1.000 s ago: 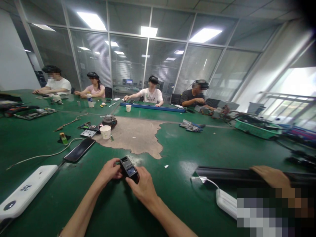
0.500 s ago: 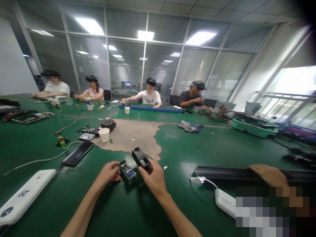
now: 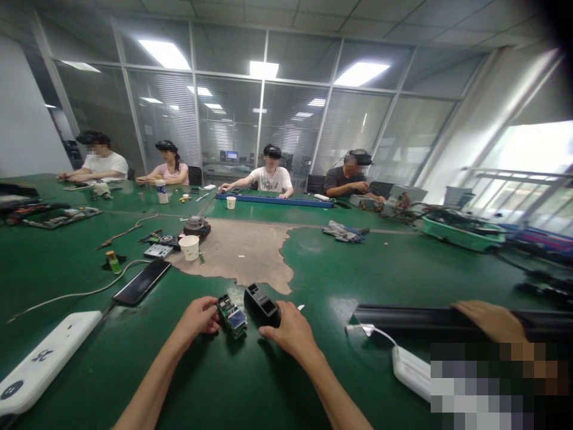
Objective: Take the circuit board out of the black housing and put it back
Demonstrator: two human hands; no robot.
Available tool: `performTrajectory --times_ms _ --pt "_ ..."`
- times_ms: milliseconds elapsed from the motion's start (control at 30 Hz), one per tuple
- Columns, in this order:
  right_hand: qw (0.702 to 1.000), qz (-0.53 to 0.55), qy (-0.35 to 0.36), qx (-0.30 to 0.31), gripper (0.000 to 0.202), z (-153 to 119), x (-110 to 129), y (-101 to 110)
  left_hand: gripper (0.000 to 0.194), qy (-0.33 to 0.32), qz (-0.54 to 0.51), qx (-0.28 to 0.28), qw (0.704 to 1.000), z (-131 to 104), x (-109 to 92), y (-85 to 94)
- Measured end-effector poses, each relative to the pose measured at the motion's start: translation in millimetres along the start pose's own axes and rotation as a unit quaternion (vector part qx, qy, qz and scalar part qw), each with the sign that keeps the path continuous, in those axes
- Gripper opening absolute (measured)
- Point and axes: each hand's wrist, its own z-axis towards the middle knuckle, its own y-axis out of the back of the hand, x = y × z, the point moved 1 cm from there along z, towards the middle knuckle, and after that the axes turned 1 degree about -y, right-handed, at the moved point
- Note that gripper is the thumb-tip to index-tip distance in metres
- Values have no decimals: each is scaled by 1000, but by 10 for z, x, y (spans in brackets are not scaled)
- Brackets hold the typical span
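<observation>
My left hand (image 3: 202,315) is closed on the left edge of a green circuit board (image 3: 232,318) with a small bluish display and dark parts along its top. Just to the right, my right hand (image 3: 293,327) grips a black plastic housing (image 3: 262,303) with rectangular cut-outs and a row of small slots in its face. The housing is tilted and stands apart from the board by a narrow gap. Fingers on the far side of the housing are hidden. Both pieces are close to the green table (image 3: 242,382), and I cannot tell whether they rest on it.
A phone (image 3: 142,282) and a white power strip (image 3: 49,364) lie on the left. Farther in stands a paper cup (image 3: 189,247) by loose parts. A co-worker's hand (image 3: 490,319) rests on a long black bar (image 3: 403,319) at right. Several people sit across the table.
My right hand has lowered the black housing slightly and turned it a little, down and to the right. My left hand and the circuit board have barely moved.
</observation>
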Motion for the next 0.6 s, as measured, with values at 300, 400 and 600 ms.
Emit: performTrajectory --times_ms 300,400,600 --pt "998 44 24 -36 62 -10 3 1 47 -10 3 10 1000 13 28 5" --pt "995 77 47 -52 53 -17 86 -38 45 -24 12 26 999 25 38 8" --pt "982 157 39 -92 34 0 211 32 45 -20 11 20 1000 58 58 14"
